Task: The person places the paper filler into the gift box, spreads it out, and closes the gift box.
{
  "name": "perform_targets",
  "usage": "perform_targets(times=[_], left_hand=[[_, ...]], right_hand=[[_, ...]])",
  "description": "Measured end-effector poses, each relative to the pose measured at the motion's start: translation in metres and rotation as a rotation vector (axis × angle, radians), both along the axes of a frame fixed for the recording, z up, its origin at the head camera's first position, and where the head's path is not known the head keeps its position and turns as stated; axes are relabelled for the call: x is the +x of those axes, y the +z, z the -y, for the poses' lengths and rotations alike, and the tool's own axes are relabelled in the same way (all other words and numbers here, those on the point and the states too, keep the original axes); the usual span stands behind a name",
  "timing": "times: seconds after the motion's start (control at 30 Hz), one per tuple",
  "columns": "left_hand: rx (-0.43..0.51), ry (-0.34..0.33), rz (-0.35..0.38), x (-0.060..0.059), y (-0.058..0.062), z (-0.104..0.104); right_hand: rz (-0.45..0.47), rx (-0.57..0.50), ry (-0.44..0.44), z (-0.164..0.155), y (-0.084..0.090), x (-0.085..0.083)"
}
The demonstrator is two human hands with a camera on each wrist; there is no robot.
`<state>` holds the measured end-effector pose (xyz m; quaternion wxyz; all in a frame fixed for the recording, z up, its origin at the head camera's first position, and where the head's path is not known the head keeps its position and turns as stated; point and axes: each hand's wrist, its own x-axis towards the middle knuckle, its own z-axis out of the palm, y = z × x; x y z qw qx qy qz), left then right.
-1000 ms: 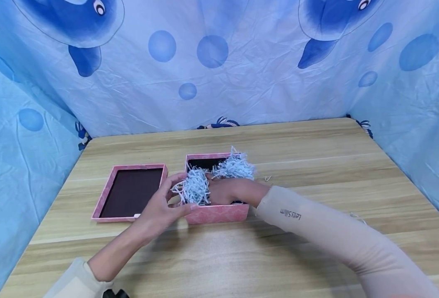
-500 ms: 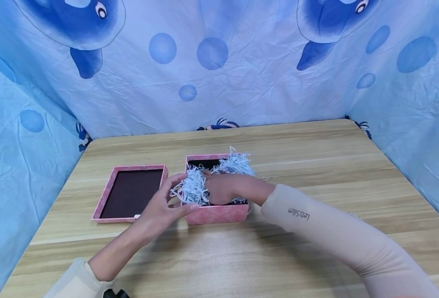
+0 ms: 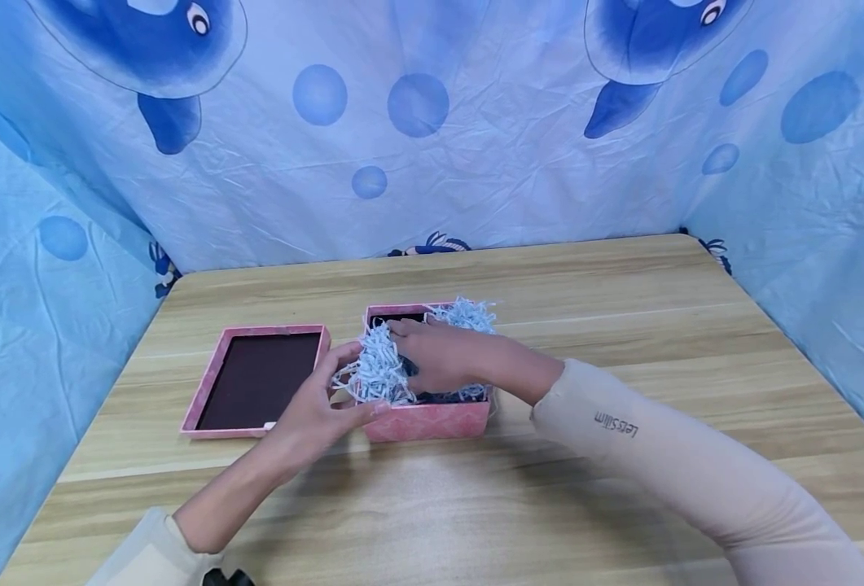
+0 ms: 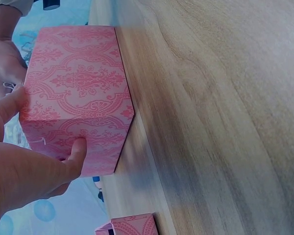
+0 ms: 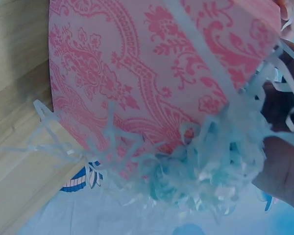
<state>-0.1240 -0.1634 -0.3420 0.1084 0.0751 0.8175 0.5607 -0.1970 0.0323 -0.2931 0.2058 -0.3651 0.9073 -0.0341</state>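
A pink patterned box [image 3: 427, 423] with a dark inside stands on the table, filled partly with light blue shredded paper [image 3: 379, 368]. At its near left corner my left hand [image 3: 313, 419] holds the box, thumb at the front rim and fingers on the left side; in the left wrist view its fingertip lies against the box wall [image 4: 73, 73]. My right hand [image 3: 442, 358] reaches down inside, fingers spread against the paper heaped at the left. More shredded paper [image 5: 201, 161] spills over the right rim in the right wrist view.
Left of the box lies its pink lid [image 3: 230, 432], dark inside facing up. Both stand on a wood-grain table [image 3: 432, 521]. Behind and along the sides hangs a blue curtain [image 3: 475, 187] with whale prints.
My right hand has shifted up and toward the back of the box, its fingers now more spread. The paper at the right sits lower and farther back. The left hand stays at the corner.
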Motion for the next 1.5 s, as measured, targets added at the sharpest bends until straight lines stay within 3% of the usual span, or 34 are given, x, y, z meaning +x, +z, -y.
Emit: perform_targets(times=[0.2,0.5,0.97,1.33,1.5], left_hand=[[0.004,-0.012,-0.005,-0.001,-0.001,0.000],[0.019,-0.014,-0.016,0.000,-0.001,0.000],[0.012,-0.010,-0.019,-0.002,-0.003,0.001],[0.012,-0.008,-0.035,-0.002,-0.002,0.000],[0.013,-0.007,-0.035,-0.002,-0.003,0.000]], right_hand=[[0.041,-0.166,-0.022,-0.010,0.007,0.003],[-0.033,-0.362,-0.031,-0.023,0.016,0.004],[-0.056,-0.499,-0.104,-0.044,0.032,0.001],[-0.075,-0.613,-0.070,-0.072,0.039,-0.007],[-0.098,-0.636,-0.095,-0.088,0.042,-0.011]])
